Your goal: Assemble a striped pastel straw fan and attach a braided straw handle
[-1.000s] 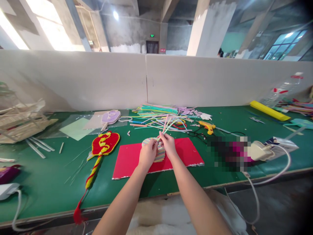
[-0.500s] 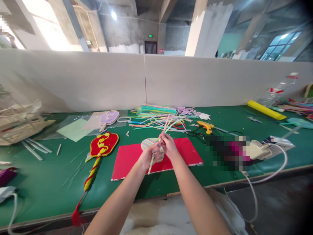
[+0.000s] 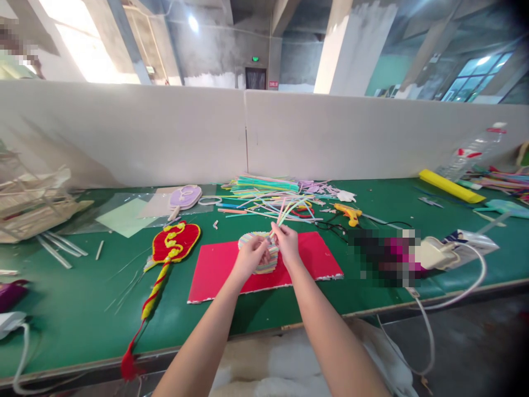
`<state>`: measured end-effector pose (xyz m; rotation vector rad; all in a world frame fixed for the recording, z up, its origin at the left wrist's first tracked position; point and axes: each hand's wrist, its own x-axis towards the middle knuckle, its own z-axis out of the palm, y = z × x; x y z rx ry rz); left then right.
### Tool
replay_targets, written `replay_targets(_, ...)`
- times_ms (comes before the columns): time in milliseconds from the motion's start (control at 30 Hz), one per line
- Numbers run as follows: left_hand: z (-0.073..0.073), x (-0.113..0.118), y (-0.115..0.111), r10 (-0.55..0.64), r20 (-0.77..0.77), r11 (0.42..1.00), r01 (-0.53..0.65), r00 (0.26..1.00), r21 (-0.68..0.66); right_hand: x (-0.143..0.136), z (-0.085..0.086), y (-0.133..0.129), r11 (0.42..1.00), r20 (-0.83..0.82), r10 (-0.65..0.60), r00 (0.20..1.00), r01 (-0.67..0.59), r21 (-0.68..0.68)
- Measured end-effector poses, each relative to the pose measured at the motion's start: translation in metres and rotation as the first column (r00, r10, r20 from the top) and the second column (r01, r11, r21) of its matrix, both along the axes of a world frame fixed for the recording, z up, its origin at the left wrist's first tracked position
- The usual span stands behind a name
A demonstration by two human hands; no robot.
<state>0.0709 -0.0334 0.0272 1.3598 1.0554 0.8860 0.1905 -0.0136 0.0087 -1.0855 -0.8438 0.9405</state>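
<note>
A white partition (image 3: 165,138) stood along the far side of a green worktop (image 3: 95,298), with a person (image 3: 12,63), partly blurred, beyond it at the upper left. A red board (image 3: 219,270) lay near the worktop's front edge, at the center of the scene. A pale slatted structure (image 3: 37,212) occupied the far left, while a clear plastic bottle (image 3: 475,151) with a red-and-white label leaned at the right, beside a long yellow piece (image 3: 450,186). A red fan (image 3: 173,242), trimmed in yellow and fitted with a twisted handle, lay left of the board, its red tassel (image 3: 130,361) hanging at the worktop's front edge. Behind the board spread a pile of pastel sticks (image 3: 264,184); to its left lay a lilac fan-shaped piece (image 3: 184,197) and a pale green sheet (image 3: 126,218).

The two hands worked close together over the board, fingers drawn in narrow. The right hand (image 3: 286,242) pinched a few slender pastel strips (image 3: 282,215) that fanned upward, and the left hand (image 3: 253,255) gripped near their lower ends. Below the hands, a striped, scallop-edged piece (image 3: 269,267) lay on the red board, partly hidden; whether the strips were joined to it could not be told. A yellow glue gun (image 3: 350,214) rested behind the board, to the right of the pile.
</note>
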Motion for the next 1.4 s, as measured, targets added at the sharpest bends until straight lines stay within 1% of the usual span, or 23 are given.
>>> replay_targets(67, -0.002, 0.000, -0.002, 0.115, -0.228, 0.970, -0.060, 0.967, 0.235, 0.000, -0.001, -0.001, 0.999, 0.123, -0.021, 0.992, 0.017, 0.034)
replay_targets(133, -0.004, 0.000, -0.004, 0.243, -0.457, 0.903, -0.027, 0.856, 0.430, -0.002, -0.001, -0.003, 0.998, 0.225, -0.017, 0.974, 0.005, 0.055)
replay_targets(200, -0.004, 0.000, -0.005, 0.299, -0.607, 0.877, 0.038, 0.736, 0.479, -0.003, -0.001, -0.004, 0.998, 0.279, -0.008, 0.960, -0.009, 0.059)
replay_targets(267, -0.003, 0.000, -0.005, 0.309, -0.708, 0.876, 0.099, 0.636, 0.471, -0.005, 0.000, -0.004, 0.998, 0.280, 0.001, 0.960, -0.017, 0.053)
replay_targets(333, -0.003, 0.000, -0.005, 0.302, -0.764, 0.880, 0.140, 0.570, 0.453, -0.005, -0.001, -0.004, 0.999, 0.240, 0.018, 0.971, -0.029, 0.044)
replay_targets(367, -0.003, 0.000, -0.005, 0.297, -0.773, 0.883, 0.148, 0.560, 0.446, -0.006, -0.001, -0.003, 0.998, 0.193, 0.039, 0.980, -0.046, 0.032)
replay_targets(400, -0.003, 0.001, -0.005, 0.291, -0.769, 0.886, 0.142, 0.569, 0.441, -0.006, -0.001, -0.003, 0.998, 0.131, 0.066, 0.989, -0.068, 0.013)
replay_targets(433, -0.004, 0.001, -0.004, 0.287, -0.746, 0.890, 0.120, 0.601, 0.439, -0.006, -0.002, -0.002, 0.996, 0.062, 0.094, 0.994, -0.094, -0.008)
replay_targets(467, -0.005, 0.001, -0.004, 0.280, -0.695, 0.898, 0.076, 0.663, 0.434, -0.007, -0.002, -0.002, 0.992, -0.004, 0.120, 0.993, -0.120, -0.027)
replay_targets(533, -0.007, 0.001, -0.002, 0.199, -0.457, 0.943, -0.042, 0.867, 0.332, -0.007, -0.002, -0.002, 0.985, -0.098, 0.159, 0.982, -0.165, -0.048)
replay_targets(567, -0.009, 0.001, 0.000, 0.142, -0.288, 0.968, -0.072, 0.947, 0.240, -0.008, -0.001, -0.002, 0.983, -0.122, 0.173, 0.977, -0.180, -0.047)
replay_targets(600, -0.009, 0.001, 0.001, 0.086, -0.121, 0.987, -0.068, 0.989, 0.144, -0.008, -0.001, -0.002, 0.980, -0.138, 0.186, 0.973, -0.193, -0.042)
replay_targets(667, -0.009, 0.003, 0.004, -0.010, 0.105, 1.000, 0.009, 0.994, 0.006, -0.009, 0.001, -0.002, 0.975, -0.181, 0.210, 0.961, -0.219, -0.030)
replay_targets(800, -0.003, 0.004, 0.006, -0.113, 0.294, 0.986, 0.143, 0.949, -0.083, -0.008, 0.005, -0.003, 0.970, -0.244, 0.236, 0.941, -0.245, -0.006)
replay_targets(900, 0.001, 0.001, 0.002, -0.141, 0.422, 0.972, 0.206, 0.896, -0.110, -0.008, 0.007, -0.006, 0.959, -0.269, 0.282, 0.921, -0.283, 0.034)
replay_targets(967, 0.002, -0.001, 0.001, -0.151, 0.465, 0.964, 0.235, 0.872, -0.127, -0.007, 0.008, -0.007, 0.952, -0.268, 0.304, 0.914, -0.305, 0.041)
replay_targets(1100, -0.002, 0.000, 0.002, -0.147, 0.462, 0.954, 0.248, 0.875, -0.166, -0.006, 0.007, -0.005, 0.966, -0.220, 0.256, 0.942, -0.260, 0.009)
replay_targets(1167, -0.003, 0.002, 0.003, -0.107, 0.393, 0.971, 0.181, 0.913, -0.155, -0.005, 0.005, -0.003, 0.982, -0.161, 0.186, 0.969, -0.189, -0.003)
replay_targets(1200, -0.004, 0.003, 0.002, -0.075, 0.315, 0.987, 0.116, 0.946, -0.113, -0.005, 0.004, -0.002, 0.989, -0.126, 0.146, 0.981, -0.148, -0.009)
replay_targets(1267, -0.006, 0.003, 0.000, 0.021, 0.055, 0.997, -0.025, 0.998, 0.080, -0.005, 0.002, -0.001, 0.997, -0.058, 0.077, 0.995, -0.077, -0.013)
replay_targets(1300, -0.006, 0.003, -0.001, 0.088, -0.101, 0.976, -0.066, 0.991, 0.207, -0.005, 0.001, -0.001, 0.998, -0.035, 0.062, 0.997, -0.063, -0.012)
replay_targets(1333, -0.007, 0.003, -0.002, 0.152, -0.241, 0.945, -0.070, 0.959, 0.318, -0.005, 0.001, -0.001, 0.998, -0.019, 0.056, 0.998, -0.056, -0.008)
replay_targets(1400, -0.008, 0.003, -0.004, 0.236, -0.434, 0.898, -0.025, 0.870, 0.439, -0.005, 0.000, -0.001, 0.998, 0.015, 0.055, 0.998, -0.055, 0.005)
